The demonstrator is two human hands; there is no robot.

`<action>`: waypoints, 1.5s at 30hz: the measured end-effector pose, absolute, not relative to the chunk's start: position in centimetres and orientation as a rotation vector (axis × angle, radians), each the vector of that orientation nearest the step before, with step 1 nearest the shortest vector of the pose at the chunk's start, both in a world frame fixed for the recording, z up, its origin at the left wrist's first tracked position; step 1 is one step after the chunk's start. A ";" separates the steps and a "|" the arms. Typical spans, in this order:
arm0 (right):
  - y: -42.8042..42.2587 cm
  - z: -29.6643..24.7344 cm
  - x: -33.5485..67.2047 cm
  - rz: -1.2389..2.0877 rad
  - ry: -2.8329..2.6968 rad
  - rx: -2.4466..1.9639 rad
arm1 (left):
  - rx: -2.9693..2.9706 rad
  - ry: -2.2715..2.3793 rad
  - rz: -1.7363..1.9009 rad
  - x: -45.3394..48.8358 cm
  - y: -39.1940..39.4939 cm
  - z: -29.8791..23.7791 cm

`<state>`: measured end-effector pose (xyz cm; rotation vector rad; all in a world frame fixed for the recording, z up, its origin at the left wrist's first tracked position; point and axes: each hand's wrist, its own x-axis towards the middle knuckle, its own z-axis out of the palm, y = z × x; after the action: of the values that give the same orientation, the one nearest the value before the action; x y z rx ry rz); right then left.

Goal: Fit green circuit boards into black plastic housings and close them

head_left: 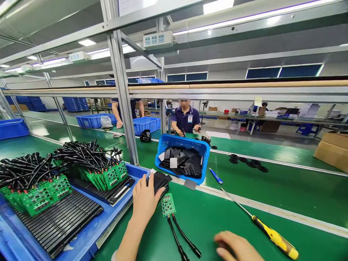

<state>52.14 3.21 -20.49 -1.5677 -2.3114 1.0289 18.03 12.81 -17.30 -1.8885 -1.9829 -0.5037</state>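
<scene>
My left hand [144, 200] reaches forward and closes its fingers on a black finned heat-sink part [160, 180] beside the blue tray's corner. Just right of it lies a small green circuit board [168, 205] with two black cables [181, 237] trailing toward me. My right hand [241, 251] rests low on the green mat, fingers curled down over something dark that I cannot make out. A yellow-handled screwdriver [270, 233] lies on the mat to the right of that hand.
A blue tray [84, 241] on the left holds green boards with black cables on black finned plates. A blue basket [183, 143] of black parts stands ahead, a blue pen [216, 176] beside it. A person in a dark shirt [186, 121] works across the belt. Cardboard boxes [337, 149] stand far right.
</scene>
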 end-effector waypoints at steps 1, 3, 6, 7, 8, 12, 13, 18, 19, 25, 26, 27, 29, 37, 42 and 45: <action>3.8 -19.5 48.7 1.026 -2.383 -1.477 | -1.901 -2.010 -0.482 17.9 12.8 -17.5; 4.8 -18.0 42.6 0.929 -2.463 -1.432 | -1.921 -2.053 -0.455 17.7 12.7 -17.6; 5.8 -17.6 36.6 0.793 -2.559 -1.498 | -1.930 -2.117 -0.452 17.5 12.7 -17.8; 6.1 -17.9 35.5 0.718 -2.593 -1.554 | -1.942 -2.138 -0.459 17.3 12.8 -17.8; 6.3 -18.3 35.0 0.663 -2.623 -1.599 | -1.958 -2.161 -0.474 17.1 12.8 -17.8; 7.3 -20.7 37.0 0.834 -2.416 -1.482 | -1.987 -2.233 -0.747 15.8 13.4 -17.5; 7.5 -21.3 38.2 0.892 -2.306 -1.398 | -1.964 -2.273 -0.862 15.3 13.6 -17.3; 7.9 -23.9 44.1 1.127 -1.909 -1.242 | -1.825 -2.446 -1.125 13.3 14.0 -16.8; 7.8 -24.4 44.8 1.149 -1.878 -1.231 | -1.825 -2.419 -1.131 13.3 14.1 -16.9; 7.0 -25.8 45.8 1.429 -1.652 -1.251 | -1.994 -1.943 -0.986 15.1 14.4 -18.8; 7.0 -25.8 45.7 1.455 -1.632 -1.252 | -2.013 -1.910 -0.945 15.4 14.4 -19.1; 7.0 -25.6 45.6 1.467 -1.627 -1.248 | -2.029 -1.892 -0.904 15.6 14.4 -19.3; 7.1 -25.3 45.5 1.474 -1.633 -1.248 | -2.068 -1.890 -0.840 15.7 14.4 -19.5; 7.0 -25.4 45.9 1.424 -1.661 -1.233 | -2.326 -2.182 -0.665 14.3 14.4 -19.5; 7.0 -25.4 46.0 1.368 -1.710 -1.247 | -2.165 -2.155 -0.907 14.2 14.8 -19.3; 7.0 -25.4 46.1 1.378 -1.704 -1.225 | -2.084 -2.097 -0.987 14.5 15.0 -19.5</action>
<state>46.06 7.04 -25.39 -1.2255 -1.7038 1.3776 14.49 14.96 -19.49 -2.0838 -2.0967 -0.9870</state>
